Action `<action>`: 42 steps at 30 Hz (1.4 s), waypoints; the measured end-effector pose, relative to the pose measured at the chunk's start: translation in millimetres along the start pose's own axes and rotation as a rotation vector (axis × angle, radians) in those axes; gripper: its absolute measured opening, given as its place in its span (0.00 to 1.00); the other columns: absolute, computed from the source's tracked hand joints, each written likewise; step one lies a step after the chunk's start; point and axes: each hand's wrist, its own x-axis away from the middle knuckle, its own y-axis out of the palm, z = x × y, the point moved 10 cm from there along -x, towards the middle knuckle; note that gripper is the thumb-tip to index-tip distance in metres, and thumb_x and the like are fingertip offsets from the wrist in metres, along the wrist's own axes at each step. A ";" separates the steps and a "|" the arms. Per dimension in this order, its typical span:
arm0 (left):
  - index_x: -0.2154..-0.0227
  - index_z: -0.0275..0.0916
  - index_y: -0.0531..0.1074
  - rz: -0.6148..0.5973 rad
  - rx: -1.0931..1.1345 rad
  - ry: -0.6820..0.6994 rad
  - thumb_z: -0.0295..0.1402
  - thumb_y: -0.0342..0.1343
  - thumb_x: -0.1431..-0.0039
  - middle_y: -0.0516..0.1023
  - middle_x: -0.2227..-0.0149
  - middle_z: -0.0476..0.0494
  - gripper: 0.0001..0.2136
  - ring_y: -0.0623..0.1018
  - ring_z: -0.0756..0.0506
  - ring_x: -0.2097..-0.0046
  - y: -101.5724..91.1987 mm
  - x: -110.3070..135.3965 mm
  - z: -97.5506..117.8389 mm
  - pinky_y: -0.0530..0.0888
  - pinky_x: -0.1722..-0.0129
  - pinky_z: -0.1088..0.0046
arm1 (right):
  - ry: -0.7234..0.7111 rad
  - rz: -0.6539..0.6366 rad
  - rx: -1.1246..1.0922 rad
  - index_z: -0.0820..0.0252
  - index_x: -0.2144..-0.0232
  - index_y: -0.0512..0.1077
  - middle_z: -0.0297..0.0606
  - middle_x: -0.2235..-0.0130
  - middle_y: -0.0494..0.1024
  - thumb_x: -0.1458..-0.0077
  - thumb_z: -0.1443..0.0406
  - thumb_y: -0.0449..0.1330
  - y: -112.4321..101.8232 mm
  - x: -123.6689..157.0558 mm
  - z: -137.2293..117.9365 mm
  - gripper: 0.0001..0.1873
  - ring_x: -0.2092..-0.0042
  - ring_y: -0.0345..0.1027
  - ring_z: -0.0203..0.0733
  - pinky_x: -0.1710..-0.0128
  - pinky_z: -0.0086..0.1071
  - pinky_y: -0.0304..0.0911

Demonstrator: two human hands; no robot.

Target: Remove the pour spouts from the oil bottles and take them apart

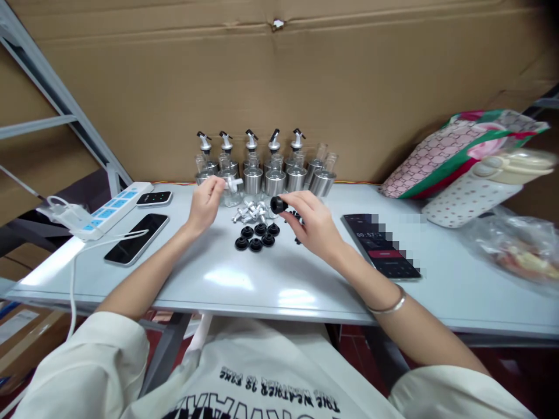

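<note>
My left hand (pixel 206 203) pinches a small silver pourer spout (pixel 234 184) and holds it above the table. In the fingertips of my right hand (pixel 315 224) is a black stopper (pixel 278 205), its round end turned to the left. The two parts are apart from each other. Between my hands lies a pile of silver spouts (pixel 253 212). Several black stoppers (pixel 255 244) stand in a cluster nearer to me. Some small black pieces (pixel 294 216) lie partly hidden behind my right hand.
Glass-and-steel bottles (pixel 275 181) stand in rows at the back, several topped with pourers (pixel 251 138). A power strip (pixel 117 208) and a phone (pixel 137 240) lie left. Right are a timer phone (pixel 379 247), a white bottle (pixel 476 189), a patterned bag (pixel 430 154) and a plastic bag (pixel 519 247).
</note>
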 end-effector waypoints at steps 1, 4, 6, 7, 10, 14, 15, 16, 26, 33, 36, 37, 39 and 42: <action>0.75 0.39 0.63 -0.043 -0.056 -0.002 0.44 0.41 0.35 0.65 0.76 0.50 0.17 0.65 0.49 0.73 6.4 2.2 -1.6 0.62 0.71 0.73 | 0.005 -0.035 -0.001 0.61 0.55 0.68 0.46 0.61 0.75 0.40 0.68 0.52 4.1 0.7 1.5 0.11 0.59 0.67 0.45 0.59 0.39 0.65; 0.66 0.39 0.66 -0.194 -0.263 0.030 0.40 0.45 0.37 0.70 0.71 0.49 0.11 0.68 0.48 0.70 29.9 14.1 -4.7 0.64 0.65 0.71 | 0.000 -0.212 -0.022 0.62 0.55 0.69 0.47 0.59 0.74 0.41 0.70 0.52 26.9 6.0 1.1 0.12 0.57 0.67 0.46 0.57 0.40 0.65; 0.63 0.39 0.66 -0.266 -0.361 0.035 0.38 0.46 0.37 0.72 0.68 0.47 0.09 0.70 0.47 0.68 42.4 22.3 -11.8 0.65 0.62 0.69 | -0.011 -0.334 -0.035 0.62 0.56 0.69 0.46 0.59 0.74 0.43 0.71 0.52 42.8 11.5 -1.9 0.13 0.57 0.66 0.46 0.57 0.41 0.65; 0.62 0.38 0.66 -0.303 -0.388 0.037 0.37 0.46 0.37 0.73 0.67 0.46 0.09 0.71 0.47 0.67 48.3 25.9 -16.1 0.65 0.61 0.69 | -0.011 -0.383 -0.036 0.63 0.56 0.69 0.46 0.60 0.74 0.44 0.71 0.52 49.2 14.2 -3.1 0.13 0.57 0.66 0.47 0.57 0.41 0.65; 0.61 0.38 0.66 -0.431 -0.443 0.062 0.34 0.45 0.37 0.73 0.62 0.43 0.08 0.72 0.44 0.62 66.4 35.3 -28.0 0.66 0.58 0.67 | 0.011 -0.503 -0.037 0.65 0.56 0.69 0.47 0.60 0.73 0.45 0.73 0.52 63.7 21.3 -4.6 0.14 0.58 0.66 0.47 0.59 0.41 0.64; 0.62 0.37 0.68 -0.605 -0.504 0.097 0.34 0.42 0.36 0.73 0.59 0.40 0.10 0.71 0.41 0.57 87.2 46.8 -41.0 0.67 0.56 0.64 | 0.053 -0.616 -0.082 0.63 0.57 0.69 0.45 0.59 0.72 0.44 0.75 0.50 74.3 28.3 -6.0 0.14 0.60 0.66 0.42 0.61 0.35 0.62; 0.62 0.37 0.68 -0.629 -0.510 0.103 0.34 0.41 0.36 0.73 0.59 0.40 0.11 0.70 0.41 0.57 90.2 48.6 -42.9 0.67 0.55 0.63 | 0.056 -0.627 -0.096 0.63 0.57 0.69 0.45 0.59 0.72 0.44 0.75 0.49 75.2 29.1 -6.9 0.14 0.60 0.66 0.42 0.61 0.35 0.62; 0.62 0.38 0.68 -0.643 -0.511 0.107 0.35 0.40 0.35 0.72 0.59 0.40 0.12 0.70 0.41 0.57 92.0 49.8 -44.1 0.67 0.55 0.63 | 0.055 -0.634 -0.107 0.63 0.57 0.70 0.45 0.59 0.72 0.43 0.74 0.49 75.7 29.5 -8.0 0.14 0.60 0.66 0.42 0.61 0.34 0.62; 0.66 0.38 0.66 -0.612 -0.495 0.053 0.38 0.41 0.35 0.70 0.61 0.41 0.13 0.69 0.42 0.58 89.1 47.8 -44.1 0.68 0.56 0.63 | 0.061 -0.622 -0.129 0.65 0.58 0.71 0.47 0.59 0.72 0.44 0.74 0.48 71.8 26.6 -9.9 0.15 0.60 0.65 0.42 0.61 0.34 0.60; 0.66 0.38 0.66 -0.608 -0.500 0.071 0.37 0.42 0.36 0.70 0.62 0.41 0.11 0.70 0.42 0.59 89.2 48.2 -47.9 0.67 0.57 0.64 | 0.157 -0.765 -0.065 0.63 0.64 0.71 0.41 0.64 0.69 0.52 0.74 0.52 73.1 35.0 2.4 0.13 0.69 0.60 0.35 0.68 0.30 0.53; 0.67 0.38 0.67 -0.618 -0.500 0.095 0.36 0.41 0.36 0.71 0.63 0.41 0.11 0.69 0.42 0.59 90.3 48.8 -47.6 0.67 0.57 0.64 | 0.167 -0.806 -0.107 0.63 0.66 0.71 0.40 0.65 0.69 0.53 0.75 0.52 78.4 40.4 1.8 0.12 0.69 0.59 0.34 0.69 0.29 0.52; 0.67 0.38 0.67 -0.618 -0.500 0.102 0.36 0.41 0.36 0.71 0.63 0.41 0.11 0.69 0.42 0.59 90.4 48.8 -47.0 0.67 0.57 0.64 | 0.172 -0.809 -0.123 0.63 0.66 0.71 0.39 0.65 0.68 0.53 0.75 0.52 79.5 41.1 1.4 0.12 0.70 0.59 0.34 0.69 0.29 0.52; 0.67 0.39 0.67 -0.617 -0.499 0.112 0.36 0.41 0.36 0.71 0.64 0.41 0.11 0.69 0.42 0.60 90.3 48.7 -45.5 0.67 0.58 0.64 | 0.184 -0.805 -0.150 0.63 0.66 0.71 0.39 0.65 0.69 0.53 0.76 0.53 80.6 41.3 0.8 0.12 0.69 0.59 0.33 0.68 0.29 0.54; 0.68 0.39 0.67 -0.614 -0.490 0.121 0.36 0.41 0.36 0.71 0.64 0.42 0.11 0.69 0.42 0.60 90.0 48.6 -44.0 0.67 0.58 0.65 | 0.192 -0.785 -0.212 0.63 0.64 0.73 0.40 0.64 0.71 0.53 0.76 0.54 80.0 39.4 -1.8 0.14 0.68 0.62 0.35 0.66 0.30 0.56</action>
